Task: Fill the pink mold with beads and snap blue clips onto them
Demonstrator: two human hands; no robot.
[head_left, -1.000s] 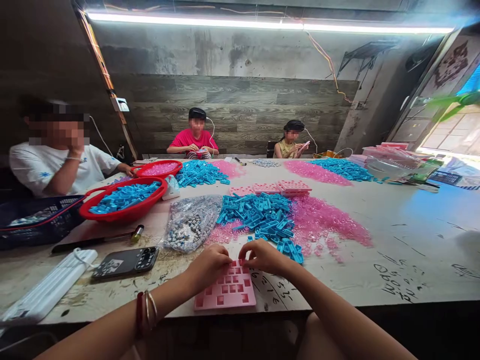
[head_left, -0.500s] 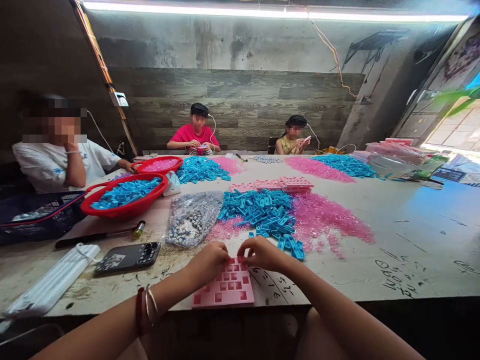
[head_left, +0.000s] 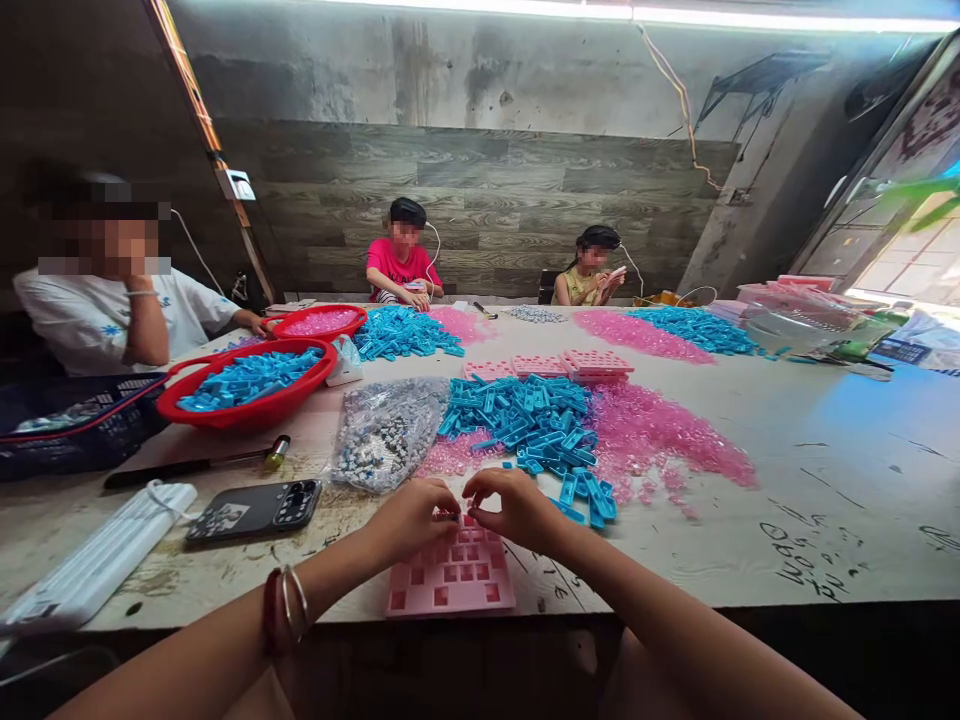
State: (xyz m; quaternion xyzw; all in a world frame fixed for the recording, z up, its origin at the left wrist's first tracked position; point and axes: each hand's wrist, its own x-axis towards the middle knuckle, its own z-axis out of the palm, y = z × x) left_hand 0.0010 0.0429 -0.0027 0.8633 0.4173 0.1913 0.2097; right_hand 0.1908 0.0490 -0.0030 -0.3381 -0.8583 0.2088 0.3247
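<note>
A pink plate with rows of square holes [head_left: 450, 585] lies at the table's front edge. Over its far end is my left hand [head_left: 414, 515], its fingers bent together in a pinch. My right hand [head_left: 514, 508] faces it across a small gap, thumb and forefinger curled toward each other. Whatever either hand holds is too small to make out. Just beyond the hands lies a heap of blue plastic pieces [head_left: 525, 420], with small clear pink pieces [head_left: 667, 440] spread to its right. A clear plastic bag of small metal-and-blue parts [head_left: 386, 440] sits beyond my left hand.
Left of me are a phone [head_left: 255, 512], a white power strip [head_left: 97, 555], a screwdriver [head_left: 202, 465] and a red basket of blue pieces [head_left: 247, 415]. Pink plates [head_left: 596, 365] lie stacked behind the heap. Co-workers [head_left: 405, 255] sit along the table's far and left sides.
My hands stay over the plate's far end; the right has shifted slightly and its fingers curl differently. The view has tilted slightly. The co-worker in pink has lowered a hand.
</note>
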